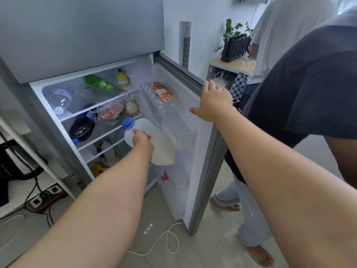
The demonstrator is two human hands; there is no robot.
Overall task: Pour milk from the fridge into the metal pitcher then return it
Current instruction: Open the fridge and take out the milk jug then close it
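The fridge (81, 35) stands in front of me with its lower door (204, 155) swung open to the right. My left hand (142, 141) grips the handle of a translucent milk jug (164, 149) with a blue cap (128, 122). The jug is tilted, cap toward the shelves, in front of the door's lower shelves, and holds white milk in its lower part. My right hand (213, 102) rests on the door's top edge, fingers curled over it. No metal pitcher is in view.
Fridge shelves hold a green bottle (98, 82), a yellow lemon-juice bottle (122, 78), a black bowl (82, 128) and bagged food (111, 112). A person in a dark shirt (309, 89) stands just behind the door, another behind them. A power strip (45, 198) and cables lie on the floor at left.
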